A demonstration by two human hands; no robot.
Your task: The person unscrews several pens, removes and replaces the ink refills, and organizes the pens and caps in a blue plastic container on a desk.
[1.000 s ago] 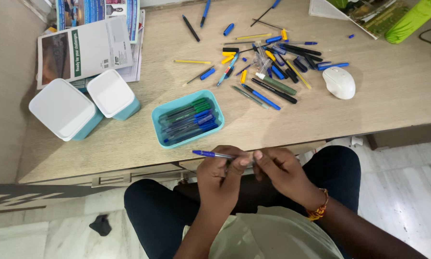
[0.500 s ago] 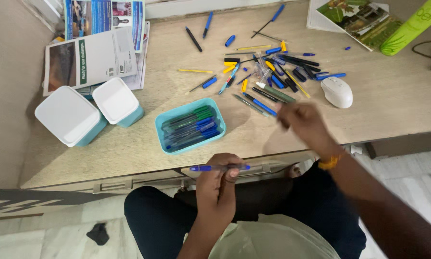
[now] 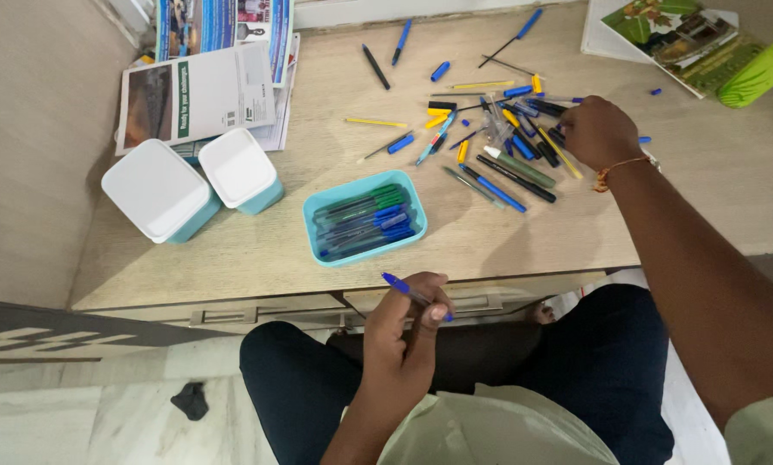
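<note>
My left hand [image 3: 401,329] holds a blue pen [image 3: 410,293] over my lap, just off the desk's front edge. My right hand [image 3: 598,131] reaches across the wooden desk [image 3: 231,250] and rests on the right side of a scattered pile of pens, caps and refills [image 3: 498,129]; its fingers curl down onto the pile, and what they touch is hidden. An open teal tray [image 3: 365,216] holding several green and blue pens sits between the two hands.
Two teal boxes with white lids [image 3: 158,189] [image 3: 239,169] stand at the left, with leaflets [image 3: 197,90] behind them. A booklet [image 3: 675,34] and a green object [image 3: 765,65] lie at the far right corner. My dark-trousered legs fill the lower view.
My right hand left the pen, swung out over the desk and now lies on the pile, covering the white mouse. My left hand keeps the blue pen, now tilted.
</note>
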